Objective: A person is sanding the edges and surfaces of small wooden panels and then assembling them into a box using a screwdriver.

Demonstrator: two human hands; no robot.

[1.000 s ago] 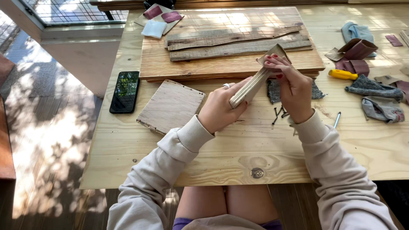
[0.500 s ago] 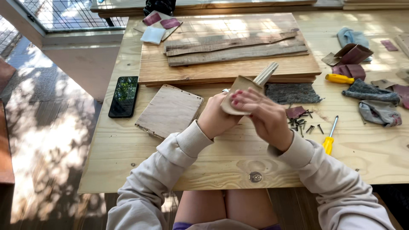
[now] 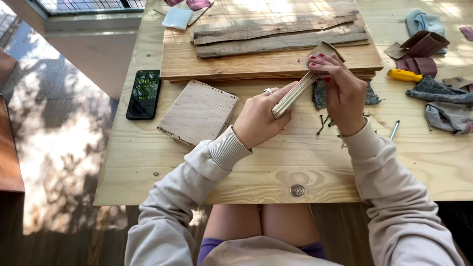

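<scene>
My left hand [image 3: 258, 118] is clenched around the lower end of a thin plywood piece [image 3: 290, 96], which I hold on edge above the worktop [image 3: 148, 162], slanting up and away from me. My right hand [image 3: 340, 93] pinches a folded sheet of brown sandpaper [image 3: 326, 49] over the upper end of that edge, fingertips pressing from both sides.

Just left of the hands a weathered square board [image 3: 199, 112] lies flat, with a black phone [image 3: 144, 93] beyond it near the worktop's left side. Behind the hands sits a stack of wide planks [image 3: 276, 51]. Loose dark nails [image 3: 325, 122] are scattered beneath my right wrist, and a yellow-handled tool [image 3: 404, 75] lies to the right beside grey rags [image 3: 436, 91].

As I judge it, the main risk is the paper slipping off the narrow edge so my fingertips scrape raw wood and catch a splinter. A slack left grip could let the piece twist or drop onto the nails below.
</scene>
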